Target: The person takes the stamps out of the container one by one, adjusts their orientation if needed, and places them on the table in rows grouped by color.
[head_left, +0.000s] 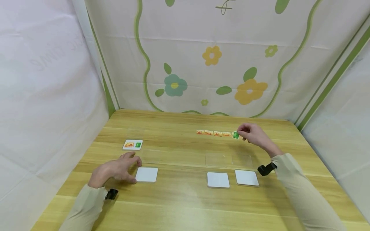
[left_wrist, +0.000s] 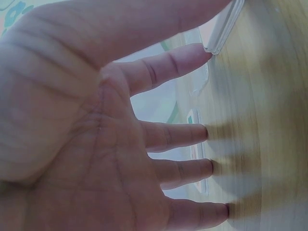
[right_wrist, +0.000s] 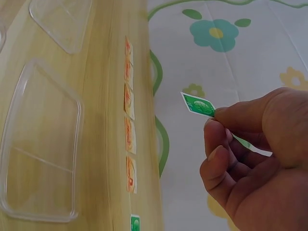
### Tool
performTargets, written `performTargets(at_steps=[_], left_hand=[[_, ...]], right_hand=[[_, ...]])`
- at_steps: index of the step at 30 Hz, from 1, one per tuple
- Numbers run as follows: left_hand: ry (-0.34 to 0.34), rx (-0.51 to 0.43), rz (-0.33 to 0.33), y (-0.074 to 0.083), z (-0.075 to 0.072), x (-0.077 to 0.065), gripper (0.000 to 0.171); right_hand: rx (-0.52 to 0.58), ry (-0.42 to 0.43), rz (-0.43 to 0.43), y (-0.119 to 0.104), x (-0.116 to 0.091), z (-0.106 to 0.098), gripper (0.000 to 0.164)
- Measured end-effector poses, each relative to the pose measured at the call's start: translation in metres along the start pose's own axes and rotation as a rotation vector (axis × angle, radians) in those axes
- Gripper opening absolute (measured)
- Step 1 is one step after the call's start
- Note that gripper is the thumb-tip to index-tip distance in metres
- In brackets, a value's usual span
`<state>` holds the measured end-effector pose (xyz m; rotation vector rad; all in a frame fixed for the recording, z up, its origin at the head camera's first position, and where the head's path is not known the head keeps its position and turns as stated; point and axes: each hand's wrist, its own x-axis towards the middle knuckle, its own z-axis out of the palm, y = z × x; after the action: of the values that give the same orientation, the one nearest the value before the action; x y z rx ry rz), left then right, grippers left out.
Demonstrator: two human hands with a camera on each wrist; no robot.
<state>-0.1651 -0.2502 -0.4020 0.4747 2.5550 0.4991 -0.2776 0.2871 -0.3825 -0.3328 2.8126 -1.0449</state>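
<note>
Small green, white-bordered square paper card [right_wrist: 198, 104] is pinched between thumb and index finger of the right hand [head_left: 254, 134]. The left hand [head_left: 116, 169] has its fingers apart, beside a white rounded-rectangular card [head_left: 147, 175].

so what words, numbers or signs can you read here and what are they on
Left cloth wall: faint, seemingly reversed lettering, perhaps "time"; not certain.
Back cloth: script cut off at the top edge; unreadable.
Green sticker in the right hand: marks too small to read.
Orange stickers: any print too small or blurred.
No numbers legible.
</note>
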Motion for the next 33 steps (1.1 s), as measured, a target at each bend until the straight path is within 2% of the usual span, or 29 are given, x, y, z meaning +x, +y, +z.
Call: performTargets(at_steps=[13, 21, 33], left_hand=[[0.003, -0.018, 0.021, -0.001, 0.000, 0.001, 0.042], [0.001, -0.017, 0.002, -0.001, 0.000, 0.001, 0.042], [0.003, -0.009, 0.020, 0.000, -0.001, 0.000, 0.043]], right_hand=[[-0.004, -0.015, 0.021, 0.021, 0.002, -0.013, 0.021], [0.002, 0.001, 0.053, 0.035, 0.001, -0.017, 0.022], [-0.001, 0.020, 0.098, 0.047, -0.002, -0.024, 0.028]])
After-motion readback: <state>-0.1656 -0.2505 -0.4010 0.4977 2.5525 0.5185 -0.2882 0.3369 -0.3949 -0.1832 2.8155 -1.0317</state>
